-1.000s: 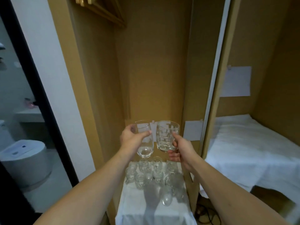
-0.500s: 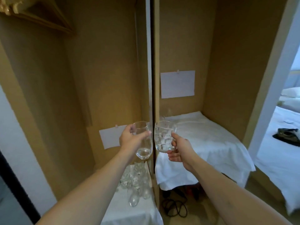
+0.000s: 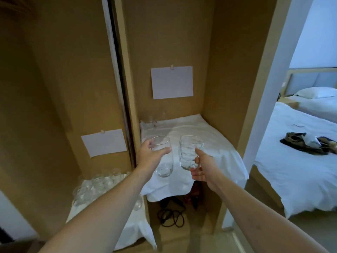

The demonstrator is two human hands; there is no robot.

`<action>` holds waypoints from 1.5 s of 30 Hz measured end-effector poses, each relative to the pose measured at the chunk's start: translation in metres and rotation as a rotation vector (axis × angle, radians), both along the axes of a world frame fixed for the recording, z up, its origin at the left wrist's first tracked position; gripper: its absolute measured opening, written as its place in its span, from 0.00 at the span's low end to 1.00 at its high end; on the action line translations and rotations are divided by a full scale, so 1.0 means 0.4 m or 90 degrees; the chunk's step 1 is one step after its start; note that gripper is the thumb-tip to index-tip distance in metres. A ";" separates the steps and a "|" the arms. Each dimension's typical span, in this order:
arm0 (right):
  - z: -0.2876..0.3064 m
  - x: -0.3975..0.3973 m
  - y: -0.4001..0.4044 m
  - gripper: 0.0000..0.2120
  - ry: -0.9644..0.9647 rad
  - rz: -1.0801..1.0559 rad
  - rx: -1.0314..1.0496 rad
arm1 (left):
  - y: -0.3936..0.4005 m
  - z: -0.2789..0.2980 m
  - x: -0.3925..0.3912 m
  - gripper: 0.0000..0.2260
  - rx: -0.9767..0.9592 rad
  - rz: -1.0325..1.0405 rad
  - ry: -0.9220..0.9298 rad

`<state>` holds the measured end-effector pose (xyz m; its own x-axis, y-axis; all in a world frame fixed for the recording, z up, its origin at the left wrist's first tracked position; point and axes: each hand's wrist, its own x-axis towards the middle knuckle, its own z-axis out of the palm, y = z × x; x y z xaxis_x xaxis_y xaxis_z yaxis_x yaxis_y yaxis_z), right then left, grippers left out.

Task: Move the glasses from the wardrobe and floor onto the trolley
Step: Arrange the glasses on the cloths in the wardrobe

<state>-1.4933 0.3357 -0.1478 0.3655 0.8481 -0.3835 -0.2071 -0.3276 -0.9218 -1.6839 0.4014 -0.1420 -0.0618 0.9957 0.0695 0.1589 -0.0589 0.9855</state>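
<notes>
Head view: left hand (image 3: 149,157) fingers grip plain glass (image 3: 162,156), right hand (image 3: 202,167) grips dimpled glass (image 3: 189,152).

1. Smooth glass (image 3: 162,157), held by the left hand (image 3: 148,157): clear, glossy, plain wall.
2. Dimpled glass (image 3: 188,152), held by the right hand (image 3: 204,167): clear, glossy, rippled surface.
3. Cloth (image 3: 209,143) over the wardrobe shelf: white fabric, matt, creased.
4. Wardrobe walls (image 3: 173,33): tan board, matt, fine-grained.
5. Paper sheets (image 3: 172,82): white, matt, flat.
6. Cable (image 3: 171,217) on the floor: black, smooth.
</notes>
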 end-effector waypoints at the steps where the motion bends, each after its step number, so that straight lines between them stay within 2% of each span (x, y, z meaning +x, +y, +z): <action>1: -0.009 0.012 0.005 0.21 0.002 -0.004 -0.004 | 0.003 -0.010 0.016 0.29 -0.006 0.000 0.011; 6: -0.054 0.068 0.058 0.22 0.004 -0.016 -0.025 | 0.066 -0.032 0.081 0.30 -0.026 -0.007 0.044; 13: -0.085 0.108 0.220 0.21 -0.008 -0.041 -0.034 | 0.278 -0.065 0.141 0.31 -0.020 -0.022 0.036; 21: -0.094 0.149 0.457 0.22 -0.065 -0.051 -0.065 | 0.545 -0.118 0.210 0.30 -0.047 -0.027 -0.034; 33: -0.176 0.161 0.702 0.23 -0.023 -0.046 -0.105 | 0.763 -0.223 0.206 0.34 -0.092 0.010 -0.022; 37: -0.194 0.177 0.766 0.21 -0.012 -0.027 -0.082 | 0.814 -0.224 0.217 0.32 -0.093 0.018 -0.003; 45: -0.217 0.241 0.906 0.16 0.082 0.026 -0.036 | 0.928 -0.231 0.281 0.34 -0.090 0.058 0.006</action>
<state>-1.3970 0.6981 -0.2347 0.2762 0.8368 -0.4727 -0.3075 -0.3890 -0.8684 -1.5715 0.7725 -0.2342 -0.1525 0.9859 -0.0692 0.1665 0.0946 0.9815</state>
